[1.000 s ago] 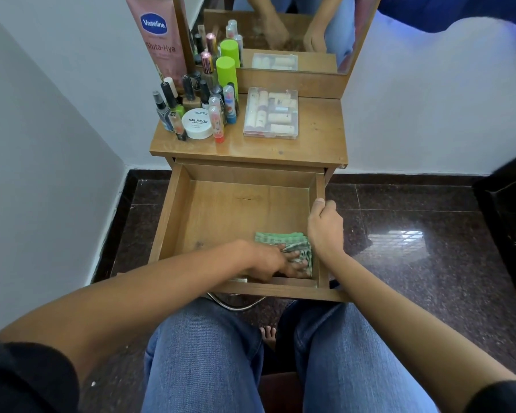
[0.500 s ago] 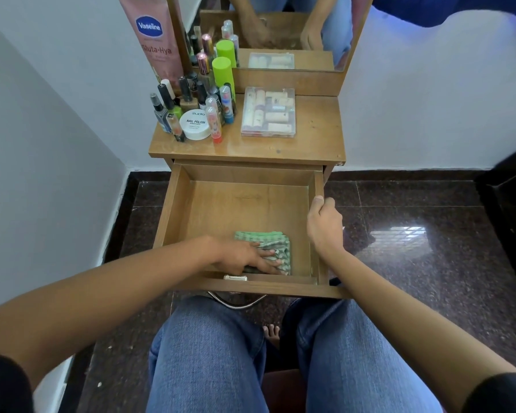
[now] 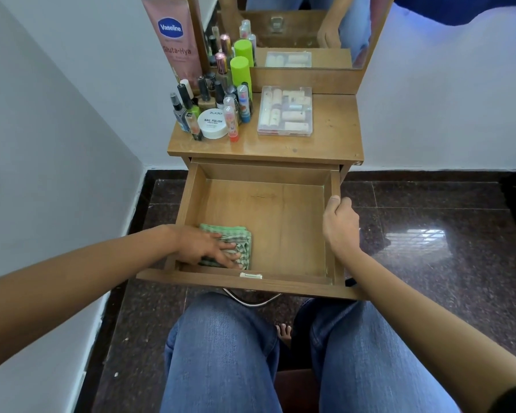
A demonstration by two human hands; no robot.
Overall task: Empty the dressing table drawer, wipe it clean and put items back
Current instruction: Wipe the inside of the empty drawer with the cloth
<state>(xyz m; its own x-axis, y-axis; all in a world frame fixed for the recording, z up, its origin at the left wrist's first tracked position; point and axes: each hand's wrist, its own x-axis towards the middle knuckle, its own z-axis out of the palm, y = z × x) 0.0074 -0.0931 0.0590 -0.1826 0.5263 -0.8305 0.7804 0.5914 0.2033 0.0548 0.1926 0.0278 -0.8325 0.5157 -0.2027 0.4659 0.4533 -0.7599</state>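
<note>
The wooden drawer (image 3: pixel 262 174) is pulled out and holds only a folded green checked cloth (image 3: pixel 241 234) at its near left corner. My left hand (image 3: pixel 204 245) presses flat on the cloth, fingers straight and spread. My right hand (image 3: pixel 340 225) grips the drawer's right side wall, thumb on the top edge. On the tabletop (image 3: pixel 331 141) stand several nail polish bottles (image 3: pixel 188 107), a white nail polish remover jar (image 3: pixel 212 123), a green-capped bottle (image 3: pixel 240 73) and a clear plastic box (image 3: pixel 286 111) of small tubes.
A pink Vaseline tube (image 3: pixel 176 40) leans at the back left beside the mirror (image 3: pixel 304 25). A white wall runs close along the left. Dark polished floor tiles (image 3: pixel 429 234) lie to the right. My knees in jeans (image 3: pixel 221 353) sit just under the drawer front.
My left hand has slid the cloth leftward along the drawer's near edge, from the right corner to the left corner. My right hand has kept its hold on the drawer's side.
</note>
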